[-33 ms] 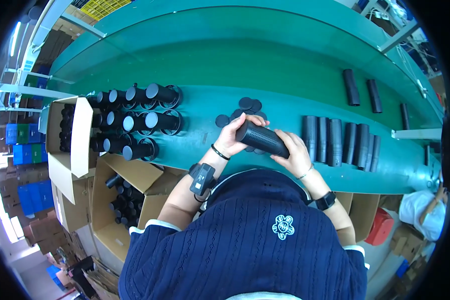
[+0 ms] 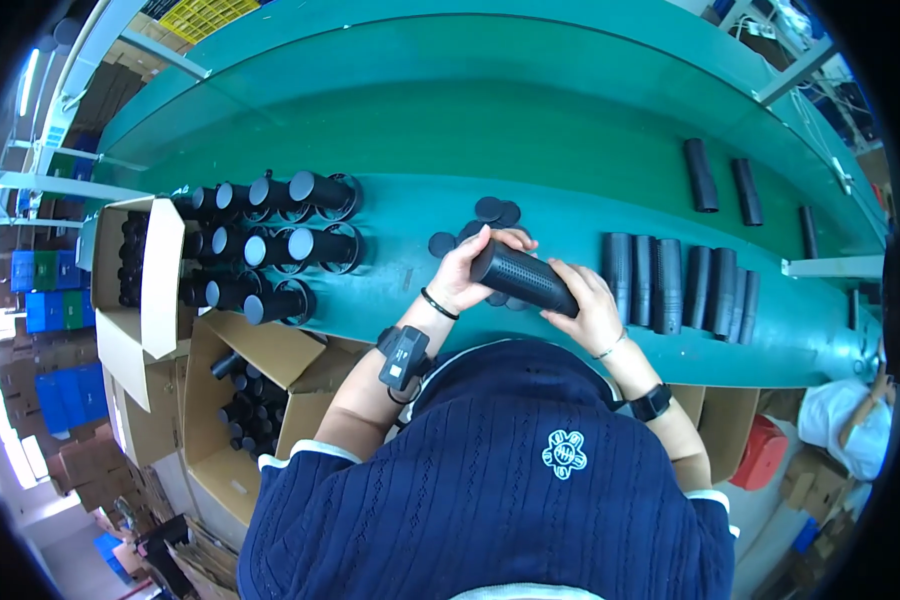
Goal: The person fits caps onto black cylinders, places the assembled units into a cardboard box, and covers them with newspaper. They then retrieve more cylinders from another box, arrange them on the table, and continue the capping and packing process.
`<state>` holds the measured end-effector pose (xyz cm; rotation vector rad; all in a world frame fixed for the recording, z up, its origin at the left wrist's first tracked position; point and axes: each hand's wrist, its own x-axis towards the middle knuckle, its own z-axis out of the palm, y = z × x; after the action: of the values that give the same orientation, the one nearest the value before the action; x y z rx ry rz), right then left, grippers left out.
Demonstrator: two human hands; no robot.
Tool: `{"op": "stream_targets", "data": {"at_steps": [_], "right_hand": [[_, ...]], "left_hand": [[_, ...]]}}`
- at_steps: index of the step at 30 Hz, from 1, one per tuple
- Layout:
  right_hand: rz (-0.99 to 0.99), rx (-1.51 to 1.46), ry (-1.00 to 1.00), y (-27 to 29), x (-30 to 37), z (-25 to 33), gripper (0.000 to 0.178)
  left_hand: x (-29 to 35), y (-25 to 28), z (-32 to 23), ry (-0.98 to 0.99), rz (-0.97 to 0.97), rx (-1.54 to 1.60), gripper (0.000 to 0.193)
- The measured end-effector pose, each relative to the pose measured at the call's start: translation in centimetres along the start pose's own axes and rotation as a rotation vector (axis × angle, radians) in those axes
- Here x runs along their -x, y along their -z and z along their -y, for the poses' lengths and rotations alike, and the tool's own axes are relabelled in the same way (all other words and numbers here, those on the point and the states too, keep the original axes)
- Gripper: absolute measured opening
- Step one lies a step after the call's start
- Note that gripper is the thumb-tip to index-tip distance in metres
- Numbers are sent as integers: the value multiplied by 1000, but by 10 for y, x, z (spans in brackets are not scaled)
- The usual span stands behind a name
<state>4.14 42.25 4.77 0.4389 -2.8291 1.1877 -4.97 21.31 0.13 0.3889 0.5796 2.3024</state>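
Observation:
A black cylindrical tube with rows of small holes (image 2: 527,277) is held tilted above the green table, its left end higher. My left hand (image 2: 462,274) is closed round the left end, fingers over the far side. My right hand (image 2: 592,310) grips the other end, thumb on the near side. Just beyond and partly under the tube lie several thin black discs (image 2: 489,209), some hidden by my left hand. To the right of my right hand, several similar black tubes (image 2: 668,285) lie side by side.
On the left stand rows of black cylinders with grey ends and round bases (image 2: 320,190). An open carton (image 2: 164,280) of black parts is beside them, another carton (image 2: 208,400) below. Several tubes (image 2: 702,175) lie far right. A metal post (image 2: 832,268) and a person (image 2: 845,425) are at the right.

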Motion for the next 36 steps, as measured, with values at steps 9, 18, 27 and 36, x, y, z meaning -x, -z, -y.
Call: {"op": "stream_targets", "data": {"at_steps": [9, 18, 27, 36], "right_hand": [[-281, 635, -263, 89, -75, -101, 73], [-217, 247, -965, 108, -110, -290, 58], [-354, -79, -405, 118, -41, -191, 20], [-1, -437, -504, 42, 55, -94, 72]], "left_hand": [[-41, 12, 27, 196, -375, -60, 40], [-99, 11, 109, 732, -253, -889, 49], [-144, 18, 169, 598, -403, -1432, 93], [-76, -31, 83, 275, 96, -938, 63]]}}
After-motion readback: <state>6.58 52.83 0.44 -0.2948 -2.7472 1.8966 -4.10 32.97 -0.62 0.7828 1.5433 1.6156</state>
